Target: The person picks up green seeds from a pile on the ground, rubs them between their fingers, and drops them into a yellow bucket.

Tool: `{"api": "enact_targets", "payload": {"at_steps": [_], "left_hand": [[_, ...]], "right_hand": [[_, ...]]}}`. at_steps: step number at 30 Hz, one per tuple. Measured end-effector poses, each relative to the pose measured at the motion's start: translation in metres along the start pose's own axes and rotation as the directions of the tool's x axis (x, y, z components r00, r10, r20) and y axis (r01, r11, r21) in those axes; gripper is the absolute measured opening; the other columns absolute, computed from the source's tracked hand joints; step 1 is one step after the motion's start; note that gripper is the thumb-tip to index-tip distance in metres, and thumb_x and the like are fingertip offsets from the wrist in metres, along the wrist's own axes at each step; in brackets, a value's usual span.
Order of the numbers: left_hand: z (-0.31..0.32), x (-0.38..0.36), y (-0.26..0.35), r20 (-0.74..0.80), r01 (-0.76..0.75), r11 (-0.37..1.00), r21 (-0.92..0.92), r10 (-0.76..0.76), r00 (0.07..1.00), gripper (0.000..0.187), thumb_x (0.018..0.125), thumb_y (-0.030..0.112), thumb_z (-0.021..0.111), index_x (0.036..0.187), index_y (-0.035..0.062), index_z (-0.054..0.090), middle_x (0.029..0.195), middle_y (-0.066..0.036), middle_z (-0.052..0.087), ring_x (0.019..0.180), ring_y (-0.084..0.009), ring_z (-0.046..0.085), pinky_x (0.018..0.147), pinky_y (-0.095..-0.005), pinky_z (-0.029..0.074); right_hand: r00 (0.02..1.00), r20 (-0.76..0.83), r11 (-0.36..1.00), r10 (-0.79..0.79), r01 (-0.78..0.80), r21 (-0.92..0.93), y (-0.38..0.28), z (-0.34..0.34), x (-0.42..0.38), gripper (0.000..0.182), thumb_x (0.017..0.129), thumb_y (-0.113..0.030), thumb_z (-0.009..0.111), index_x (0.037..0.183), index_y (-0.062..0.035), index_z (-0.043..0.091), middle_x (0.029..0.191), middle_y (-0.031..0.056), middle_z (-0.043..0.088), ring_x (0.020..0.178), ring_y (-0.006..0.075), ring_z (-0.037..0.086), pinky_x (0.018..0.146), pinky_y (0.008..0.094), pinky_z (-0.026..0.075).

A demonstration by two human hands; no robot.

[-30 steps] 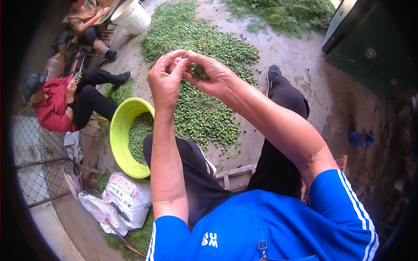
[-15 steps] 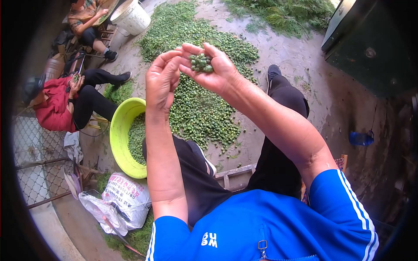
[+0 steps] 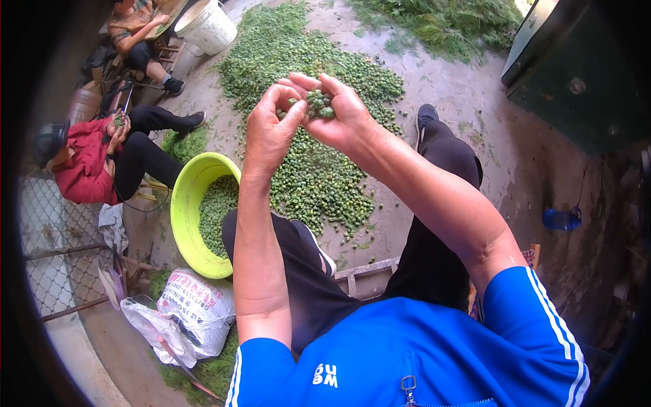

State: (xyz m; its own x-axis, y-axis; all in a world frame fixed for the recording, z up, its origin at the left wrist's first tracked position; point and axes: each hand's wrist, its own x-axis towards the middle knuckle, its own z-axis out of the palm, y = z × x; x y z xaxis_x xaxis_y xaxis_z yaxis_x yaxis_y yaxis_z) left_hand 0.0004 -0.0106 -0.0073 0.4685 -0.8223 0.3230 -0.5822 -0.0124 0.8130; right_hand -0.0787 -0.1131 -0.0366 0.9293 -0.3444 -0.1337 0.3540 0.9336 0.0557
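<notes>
My right hand [image 3: 339, 115] is cupped palm up around several small green cones [image 3: 319, 104]. Beside it, my left hand [image 3: 272, 125] has its thumb and fingers curled together around a green cone [image 3: 291, 102] at the edge of the other palm. Both hands are raised over a large spread of green cones [image 3: 319, 180] on the floor. To the left, a yellow-green basin [image 3: 183, 224] stands tilted with small green pieces [image 3: 218, 214] inside.
Two seated people, one in a red shirt [image 3: 85, 169] and one in a patterned shirt [image 3: 129, 26], are at the left. A white bucket [image 3: 207, 28], a white sack [image 3: 196, 308], green foliage [image 3: 447, 27] and a dark green cabinet [image 3: 576, 81] surround the floor.
My left hand has moved right, closer to my right palm, and a cone now shows at its fingers. My right hand has shifted slightly and its fingers are more curled.
</notes>
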Motion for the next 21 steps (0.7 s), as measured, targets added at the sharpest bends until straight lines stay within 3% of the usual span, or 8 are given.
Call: {"api": "enact_targets", "payload": {"at_steps": [3, 4, 6, 10, 16, 18, 19, 21], "left_hand": [[-0.010, -0.001, 0.006, 0.108, 0.255, 0.788, -0.560, -0.236, 0.966, 0.012, 0.090, 0.011, 0.055, 0.100, 0.0041, 0.057, 0.079, -0.001, 0.058, 0.059, -0.0038, 0.046, 0.046, -0.0164, 0.035], [-0.015, -0.002, 0.006, 0.103, 0.247, 0.791, -0.560, -0.230, 0.968, 0.012, 0.090, 0.011, 0.055, 0.100, 0.0041, 0.057, 0.079, -0.001, 0.058, 0.059, -0.0038, 0.046, 0.046, -0.0164, 0.035], [-0.026, -0.003, 0.000, 0.202, 0.318, 0.433, -0.843, -0.293, 0.934, 0.016, 0.093, 0.014, 0.050, 0.103, 0.0035, 0.055, 0.079, -0.001, 0.055, 0.055, -0.0023, 0.041, 0.040, -0.0143, 0.028], [-0.071, -0.013, -0.007, 0.176, 0.280, 0.296, -0.913, -0.333, 0.926, 0.012, 0.095, 0.019, 0.050, 0.099, 0.0080, 0.052, 0.079, -0.002, 0.047, 0.052, -0.0054, 0.038, 0.039, -0.0168, 0.028], [-0.193, -0.090, -0.070, -0.183, 0.231, 0.550, -0.802, -0.595, 0.782, 0.013, 0.095, 0.026, 0.051, 0.090, 0.0138, 0.053, 0.084, -0.001, 0.052, 0.053, -0.0079, 0.043, 0.039, -0.0180, 0.030], [-0.220, -0.119, -0.085, -0.354, 0.326, 0.608, -0.724, -0.733, 0.581, 0.016, 0.092, 0.030, 0.055, 0.093, 0.0144, 0.058, 0.086, -0.003, 0.056, 0.065, -0.0131, 0.053, 0.052, -0.0240, 0.042], [-0.223, -0.131, -0.077, -0.477, 0.464, 0.666, -0.585, -0.745, 0.467, 0.026, 0.091, 0.030, 0.057, 0.105, 0.0092, 0.061, 0.092, -0.005, 0.061, 0.081, -0.0164, 0.058, 0.070, -0.0293, 0.047], [-0.257, -0.168, -0.151, -0.658, 0.602, 0.798, 0.020, -0.443, 0.609, 0.034, 0.089, 0.025, 0.058, 0.115, 0.0036, 0.059, 0.103, -0.007, 0.062, 0.097, -0.0184, 0.057, 0.083, -0.0317, 0.045]], "right_hand": [[1.000, 0.012, 1.000, 0.011, -0.012, 0.025, -0.002, 0.002, -0.003, 0.047, 0.101, -0.031, 0.026, 0.118, 0.0069, 0.049, 0.114, 0.0204, 0.055, 0.106, 0.0314, 0.054, 0.097, 0.0456, 0.045], [1.000, 0.020, 1.000, 0.013, -0.013, 0.021, -0.001, 0.005, -0.005, 0.047, 0.101, -0.031, 0.026, 0.118, 0.0069, 0.049, 0.114, 0.0204, 0.055, 0.106, 0.0314, 0.054, 0.097, 0.0456, 0.045], [0.999, 0.027, 1.000, 0.022, -0.023, 0.015, -0.002, 0.011, -0.009, 0.048, 0.101, -0.032, 0.025, 0.119, 0.0063, 0.049, 0.118, 0.0217, 0.054, 0.113, 0.0335, 0.051, 0.101, 0.0465, 0.042], [0.997, 0.076, 0.997, -0.024, 0.030, -0.077, -0.004, 0.012, -0.007, 0.046, 0.101, -0.031, 0.027, 0.119, 0.0059, 0.049, 0.123, 0.0223, 0.052, 0.119, 0.0340, 0.049, 0.105, 0.0477, 0.039], [0.999, 0.053, 0.998, -0.001, 0.005, -0.068, -0.003, 0.020, -0.014, 0.047, 0.101, -0.030, 0.028, 0.120, 0.0080, 0.048, 0.123, 0.0220, 0.052, 0.120, 0.0341, 0.048, 0.106, 0.0465, 0.038], [0.999, 0.034, 0.998, -0.001, 0.002, -0.055, -0.002, 0.023, -0.017, 0.048, 0.101, -0.030, 0.027, 0.121, 0.0085, 0.048, 0.125, 0.0231, 0.051, 0.121, 0.0347, 0.048, 0.106, 0.0457, 0.038], [0.999, 0.030, 0.998, -0.012, 0.014, -0.068, -0.003, 0.023, -0.018, 0.048, 0.101, -0.030, 0.027, 0.122, 0.0085, 0.048, 0.125, 0.0230, 0.051, 0.122, 0.0348, 0.047, 0.107, 0.0458, 0.037], [0.999, 0.032, 0.995, -0.030, 0.033, -0.093, -0.007, 0.021, -0.018, 0.048, 0.101, -0.030, 0.027, 0.122, 0.0085, 0.047, 0.125, 0.0228, 0.051, 0.122, 0.0351, 0.047, 0.107, 0.0461, 0.037]]}}
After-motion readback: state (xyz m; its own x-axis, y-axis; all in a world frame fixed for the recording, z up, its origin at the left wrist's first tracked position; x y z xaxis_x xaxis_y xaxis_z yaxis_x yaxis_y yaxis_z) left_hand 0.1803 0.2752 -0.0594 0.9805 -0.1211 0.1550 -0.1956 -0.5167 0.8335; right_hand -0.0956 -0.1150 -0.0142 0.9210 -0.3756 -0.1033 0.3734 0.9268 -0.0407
